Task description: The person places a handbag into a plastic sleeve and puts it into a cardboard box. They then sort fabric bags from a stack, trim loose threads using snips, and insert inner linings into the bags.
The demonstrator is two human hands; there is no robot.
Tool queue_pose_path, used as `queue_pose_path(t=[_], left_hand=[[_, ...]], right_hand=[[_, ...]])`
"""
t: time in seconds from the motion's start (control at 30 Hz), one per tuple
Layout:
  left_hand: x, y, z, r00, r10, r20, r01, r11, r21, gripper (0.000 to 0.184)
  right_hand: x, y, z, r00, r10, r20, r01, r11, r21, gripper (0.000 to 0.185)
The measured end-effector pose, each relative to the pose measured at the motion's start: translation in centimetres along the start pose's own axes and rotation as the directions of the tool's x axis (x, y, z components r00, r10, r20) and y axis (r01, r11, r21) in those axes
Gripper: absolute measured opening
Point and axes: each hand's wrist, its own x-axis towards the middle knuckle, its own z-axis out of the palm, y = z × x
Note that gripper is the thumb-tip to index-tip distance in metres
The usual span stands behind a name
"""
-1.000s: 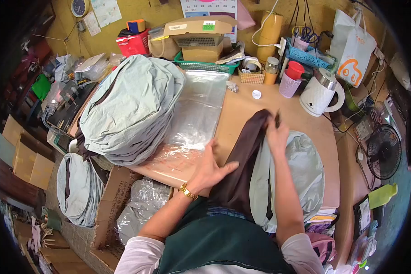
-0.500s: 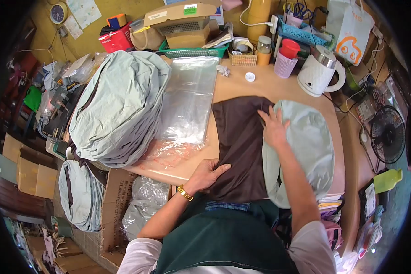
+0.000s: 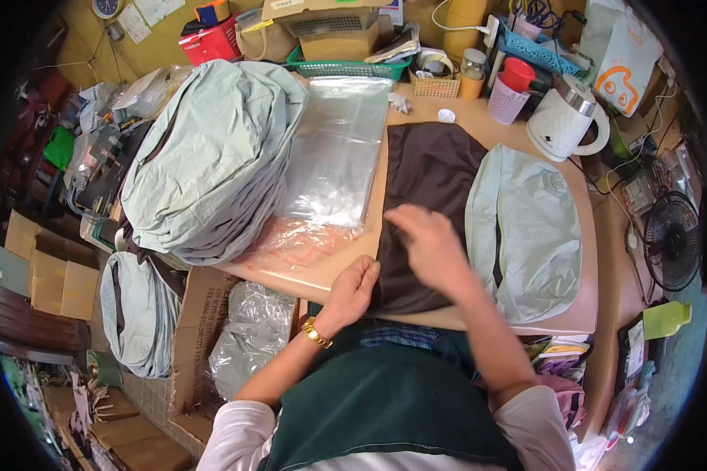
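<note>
A dark brown piece of cloth [image 3: 428, 169] lies flat on the table in front of me. My left hand [image 3: 355, 289] pinches its near left edge between thumb and fingers. Above the cloth's middle is my right hand [image 3: 432, 247], slightly blurred, its fingers loosely bent and pointing left, with nothing visible in them. Along the cloth's right side lies a pale grey-green fabric cover [image 3: 538, 235] with a long dark slit; whether the two are joined I cannot tell. To the left rises a thick pile of similar pale covers [image 3: 212, 157].
Clear plastic bags [image 3: 342, 141] lie between the pile and the brown cloth. A white kettle [image 3: 558, 122], a purple cup [image 3: 509, 100] and a green basket [image 3: 353, 69] line the back. An open carton [image 3: 192, 353] stands below left; a black fan [image 3: 672, 239] is at right.
My right hand has moved left and nearer, off the seam by the pale cover. My left hand has closed on the brown cloth's edge. The cloth and cover appear farther from me.
</note>
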Motion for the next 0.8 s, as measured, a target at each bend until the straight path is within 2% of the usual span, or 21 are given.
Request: queue_pose_path(t=[0.03, 0.07, 0.1, 0.13, 0.17, 0.2, 0.23, 0.3, 0.33, 0.37, 0.43, 0.5, 0.57, 0.6, 0.63, 0.7, 0.73, 0.77, 0.8], left_hand=[[0.2, 0.0, 0.2, 0.988, 0.120, -0.099, -0.102, 0.979, 0.175, 0.024], [0.2, -0.2, 0.3, 0.953, 0.249, -0.172, -0.176, 0.919, 0.353, 0.020], [-0.2, -0.6, 0.2, 0.957, 0.232, -0.173, -0.160, 0.923, 0.351, 0.020], [-0.4, -1.0, 0.1, 0.979, 0.180, -0.095, -0.138, 0.931, 0.339, 0.019], [-0.6, -1.3, 0.0, 0.991, 0.131, -0.019, -0.118, 0.938, 0.326, 0.023], [-1.3, -0.3, 0.1, 0.999, 0.033, 0.037, -0.038, 0.992, 0.123, 0.043], [-1.8, -0.2, -0.2, 0.999, 0.021, 0.036, -0.025, 0.992, 0.125, 0.043], [-2.5, -0.2, -1.3, 0.996, -0.090, 0.002, 0.090, 0.996, -0.015, 0.048], [-3.0, -0.2, -1.5, 0.995, -0.096, -0.016, 0.096, 0.995, -0.022, 0.035], [-3.2, -0.5, -1.9, 0.995, -0.100, -0.022, 0.099, 0.995, -0.027, 0.035], [-3.5, -1.5, -3.0, 0.987, -0.161, 0.014, 0.162, 0.985, -0.057, 0.024], [-3.8, -2.5, -3.4, 0.993, -0.115, -0.021, 0.112, 0.988, -0.102, 0.025], [-4.0, -3.0, -3.2, 0.986, -0.102, -0.130, 0.073, 0.974, -0.215, 0.025], [-4.2, -2.8, -2.8, 0.981, -0.103, -0.167, 0.060, 0.969, -0.240, 0.026], [-4.2, -2.6, -2.5, 0.980, -0.102, -0.171, 0.059, 0.968, -0.242, 0.026], [-3.9, -2.1, -2.2, 0.952, -0.198, -0.234, 0.025, 0.812, -0.584, 0.023], [-3.8, -2.4, -2.9, 0.967, -0.219, -0.131, 0.067, 0.714, -0.697, 0.024], [-3.7, -2.2, -2.9, 0.967, -0.217, -0.135, 0.062, 0.711, -0.700, 0.024], [-3.7, -1.6, -2.7, 0.962, -0.242, -0.125, 0.065, 0.648, -0.759, 0.024]], right_hand=[[-1.0, -0.7, 2.0, 0.999, -0.049, -0.003, 0.048, 0.987, -0.153, 0.044], [-0.9, 0.3, 3.4, 0.999, -0.045, 0.008, 0.046, 0.988, -0.145, 0.044], [-0.6, 1.6, 5.1, 0.995, -0.044, -0.090, 0.022, 0.973, -0.231, 0.046], [-0.1, 2.2, 5.7, 0.981, -0.054, -0.188, -0.008, 0.949, -0.315, 0.047], [0.6, 2.9, 5.6, 0.981, -0.021, -0.194, -0.038, 0.954, -0.297, 0.049], [1.1, 3.2, 5.5, 0.983, 0.009, -0.184, -0.065, 0.951, -0.301, 0.050], [1.3, 3.2, 5.6, 0.984, 0.039, -0.176, -0.093, 0.948, -0.306, 0.051], [1.2, 3.4, 6.0, 0.981, 0.062, -0.184, -0.116, 0.947, -0.301, 0.052], [1.2, 3.4, 6.1, 0.978, 0.083, -0.192, -0.139, 0.943, -0.303, 0.053], [1.3, 3.4, 6.1, 0.980, 0.080, -0.183, -0.133, 0.943, -0.304, 0.053], [1.2, 3.3, 6.0, 0.979, 0.091, -0.184, -0.144, 0.943, -0.300, 0.054], [1.0, 3.3, 6.1, 0.979, 0.079, -0.190, -0.134, 0.945, -0.297, 0.056], [1.0, 3.2, 5.7, 0.952, 0.033, -0.304, -0.088, 0.982, -0.169, 0.056], [1.1, 3.2, 5.6, 0.878, -0.125, -0.462, 0.028, 0.977, -0.212, 0.052], [0.7, 3.1, 5.3, 0.878, -0.129, -0.460, 0.032, 0.977, -0.213, 0.052], [-0.1, 2.7, 4.5, 0.903, -0.043, -0.427, 0.098, 0.989, 0.109, 0.044], [-0.1, 2.9, 4.8, 0.876, -0.068, -0.478, 0.120, 0.990, 0.079, 0.034], [-0.4, 2.7, 4.8, 0.877, -0.074, -0.475, 0.125, 0.989, 0.077, 0.034], [-0.9, 1.6, 4.2, 0.910, 0.041, -0.413, -0.002, 0.996, 0.094, 0.034]])
